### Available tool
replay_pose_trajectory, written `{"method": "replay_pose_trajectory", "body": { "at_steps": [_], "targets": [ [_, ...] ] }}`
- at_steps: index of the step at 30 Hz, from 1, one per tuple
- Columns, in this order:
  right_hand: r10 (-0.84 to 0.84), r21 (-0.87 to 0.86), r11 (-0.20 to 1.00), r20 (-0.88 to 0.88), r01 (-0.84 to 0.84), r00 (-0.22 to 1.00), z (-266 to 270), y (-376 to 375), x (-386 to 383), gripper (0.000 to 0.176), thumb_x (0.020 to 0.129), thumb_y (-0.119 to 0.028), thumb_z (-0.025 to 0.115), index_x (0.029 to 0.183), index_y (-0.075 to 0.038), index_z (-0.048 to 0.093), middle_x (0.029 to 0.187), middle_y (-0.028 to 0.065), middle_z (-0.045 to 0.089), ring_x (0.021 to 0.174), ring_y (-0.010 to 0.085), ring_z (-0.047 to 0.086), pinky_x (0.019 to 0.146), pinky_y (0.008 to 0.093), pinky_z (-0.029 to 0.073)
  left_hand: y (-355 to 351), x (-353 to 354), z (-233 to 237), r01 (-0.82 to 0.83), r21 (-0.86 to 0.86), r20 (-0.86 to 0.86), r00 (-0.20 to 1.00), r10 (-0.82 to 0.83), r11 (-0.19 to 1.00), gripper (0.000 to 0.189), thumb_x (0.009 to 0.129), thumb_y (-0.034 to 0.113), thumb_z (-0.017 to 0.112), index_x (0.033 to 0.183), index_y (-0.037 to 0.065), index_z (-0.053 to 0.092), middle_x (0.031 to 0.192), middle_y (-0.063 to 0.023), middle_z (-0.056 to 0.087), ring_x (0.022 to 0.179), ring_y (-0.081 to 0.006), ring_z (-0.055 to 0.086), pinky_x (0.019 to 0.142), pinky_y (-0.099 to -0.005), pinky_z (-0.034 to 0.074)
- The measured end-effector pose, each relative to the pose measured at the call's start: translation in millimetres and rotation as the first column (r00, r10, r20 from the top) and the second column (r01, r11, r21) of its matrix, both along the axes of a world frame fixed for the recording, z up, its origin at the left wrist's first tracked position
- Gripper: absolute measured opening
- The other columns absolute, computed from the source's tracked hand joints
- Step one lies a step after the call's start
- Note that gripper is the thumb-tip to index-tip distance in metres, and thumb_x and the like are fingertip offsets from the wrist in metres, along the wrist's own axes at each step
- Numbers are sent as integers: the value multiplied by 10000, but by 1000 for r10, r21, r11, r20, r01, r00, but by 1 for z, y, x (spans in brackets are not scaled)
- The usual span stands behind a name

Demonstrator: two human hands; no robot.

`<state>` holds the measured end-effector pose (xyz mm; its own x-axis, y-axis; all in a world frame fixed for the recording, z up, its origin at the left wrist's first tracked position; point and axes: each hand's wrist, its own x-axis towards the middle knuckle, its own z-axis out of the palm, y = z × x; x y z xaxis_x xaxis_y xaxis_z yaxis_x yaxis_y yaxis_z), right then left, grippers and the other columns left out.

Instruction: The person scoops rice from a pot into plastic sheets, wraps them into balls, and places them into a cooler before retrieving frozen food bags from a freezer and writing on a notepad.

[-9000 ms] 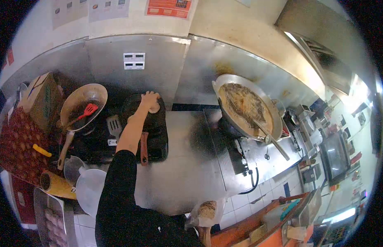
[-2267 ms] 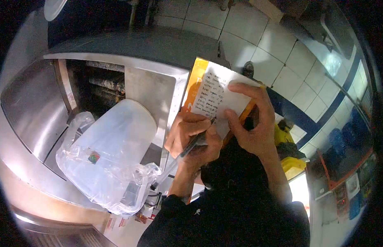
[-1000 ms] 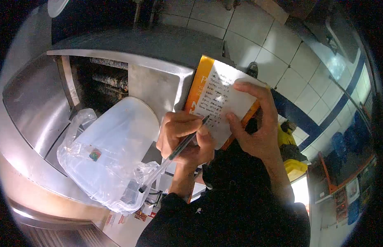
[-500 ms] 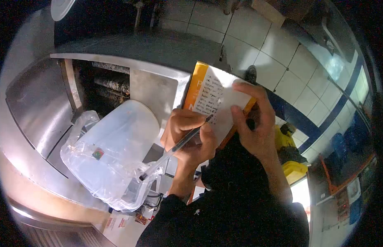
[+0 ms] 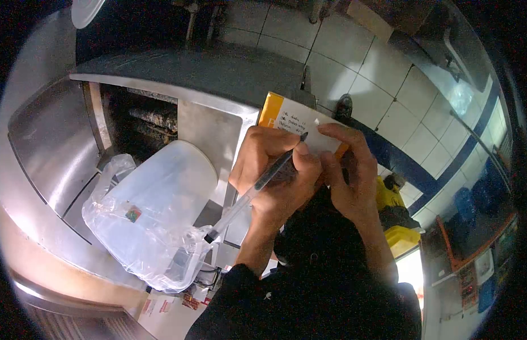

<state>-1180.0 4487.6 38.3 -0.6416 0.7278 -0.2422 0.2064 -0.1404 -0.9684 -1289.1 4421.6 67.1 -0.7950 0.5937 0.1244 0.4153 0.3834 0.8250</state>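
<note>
In the middle of the head view, my left hand (image 5: 274, 170) pinches a clear-barrelled pen (image 5: 249, 194) with a dark tip end. The pen's tip is at the handwritten lines on the white page of a notepad (image 5: 317, 141), which has an orange and yellow printed edge. My right hand (image 5: 354, 170) grips the pad at its right side, thumb and fingers at the edge. My left hand covers the lower part of the page, so only the top few handwritten lines show.
A large whitish plastic container in a clear bag (image 5: 161, 198) stands left of my hands, beside a steel counter (image 5: 190, 90). A dark shoe (image 5: 344, 106) is on the white tiled floor (image 5: 382, 85). A yellow object (image 5: 399, 241) sits at the right.
My left hand and the pen have moved up and right over the page, from the lower lines to near the top ones. My right hand has shifted slightly down, still on the pad.
</note>
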Motion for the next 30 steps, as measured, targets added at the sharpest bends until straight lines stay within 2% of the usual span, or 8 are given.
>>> {"method": "replay_pose_trajectory", "body": {
  "at_steps": [3, 14, 15, 17, 20, 26, 29, 30],
  "targets": [
    [16, 18, 1000, 44, -17, 999, 4, 4, -2, 349, 815, 2, 648, 1151, -90, 619, 1076, 80, 664, 606, 133, 569, 577, 266, 476, 0, 3, -4, -71, -14, 77, 994, 72, 997, 186, 850, 176, 669, 812, 25, 567, 771, -78, 599, 693, -159, 560, 654, -279, 466],
    [8, 3, 1000, 25, -8, 1000, 0, 5, -2, 325, 825, -11, 648, 1139, -90, 626, 1113, 89, 669, 580, 113, 597, 545, 259, 487, -1, 0, -16, 1, 30, -25, 1000, 0, 1000, 203, 848, 178, 677, 828, 13, 562, 761, -86, 596, 691, -180, 568, 645, -290, 466],
    [71, 1, 997, 52, -71, 996, 4, 8, -1, 311, 849, 7, 635, 1151, -54, 593, 1137, 102, 639, 801, 149, 609, 685, 270, 502, -1, -1, -15, 1, 27, -22, 1000, -1, 1000, 203, 848, 178, 677, 828, 13, 562, 761, -86, 596, 691, -180, 568, 645, -290, 466],
    [132, -6, 991, 82, -132, 988, 4, 9, -1, 301, 873, 24, 622, 1164, -17, 560, 1161, 115, 609, 1022, 185, 620, 825, 281, 516, 0, -1, -11, -2, -41, -30, 1000, 0, 999, 179, 837, 149, 672, 828, 8, 562, 761, -90, 591, 712, -189, 573, 669, -296, 470],
    [38, 16, 999, 32, -38, 999, -2, 9, -3, 345, 809, 11, 649, 1137, -94, 629, 1109, 92, 674, 605, 117, 614, 568, 258, 501, 0, 1, -12, -27, -27, 7, 1000, 27, 999, 170, 835, 139, 667, 829, 5, 562, 764, -95, 588, 721, -196, 576, 683, -304, 474],
    [31, 73, 997, 34, -34, 999, 2, 10, -3, 335, 804, 13, 652, 1124, -86, 632, 1106, 94, 675, 602, 121, 610, 558, 256, 495, -2, -1, -14, -3, -50, -33, 999, 1, 999, 193, 836, 154, 680, 843, 4, 560, 782, -103, 599, 711, -191, 575, 683, -309, 481],
    [145, -82, 987, 111, -136, 983, 8, 14, -1, 320, 846, 32, 647, 1149, -31, 564, 1113, 128, 634, 985, 181, 639, 776, 272, 525, -3, -1, -14, 0, -19, 4, 1000, 0, 1000, 220, 846, 185, 686, 851, 5, 558, 787, -103, 605, 701, -189, 575, 676, -311, 482],
    [145, -52, 989, 91, -141, 985, 5, 13, 0, 326, 845, 35, 648, 1153, -32, 563, 1117, 126, 631, 980, 175, 639, 759, 261, 526, -3, 0, -14, 2, -21, 5, 1000, -2, 1000, 220, 846, 185, 686, 851, 5, 558, 787, -103, 605, 701, -189, 575, 676, -311, 482]
  ]
}}
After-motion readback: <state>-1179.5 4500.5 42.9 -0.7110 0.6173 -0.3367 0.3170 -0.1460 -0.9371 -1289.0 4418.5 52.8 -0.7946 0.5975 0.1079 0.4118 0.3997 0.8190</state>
